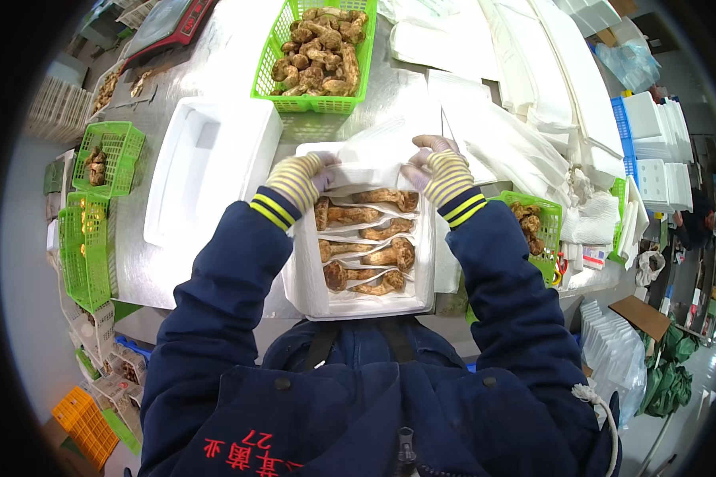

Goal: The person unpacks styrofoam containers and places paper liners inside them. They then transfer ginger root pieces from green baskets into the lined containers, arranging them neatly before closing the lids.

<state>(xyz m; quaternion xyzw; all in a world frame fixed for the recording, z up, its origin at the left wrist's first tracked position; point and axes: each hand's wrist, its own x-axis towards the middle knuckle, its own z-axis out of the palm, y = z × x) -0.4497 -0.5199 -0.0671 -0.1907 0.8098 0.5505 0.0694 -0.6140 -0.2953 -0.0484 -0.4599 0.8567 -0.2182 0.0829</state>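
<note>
A white foam box [428,280] lies in front of me, lined with white paper. Inside, brown long-stemmed mushrooms [388,255] that look like matsutake lie in rows, with folds of paper between the rows. Across the box's far end stretches a thin white paper sheet [367,173]. My left hand [304,176], in a yellow-striped glove, pinches the sheet's left side. At its right side, my right hand [441,170], gloved alike, grips the paper between thumb and fingers. The sheet hides whatever lies beneath it at that end.
A green basket [364,89] heaped with mushrooms stands beyond the box. Left are another foam box [173,173], smaller green baskets [125,143] and a red-framed scale [200,18]. Paper stacks [447,47], a mushroom basket [546,208] and scissors [559,268] lie right. A person [695,220] is far right.
</note>
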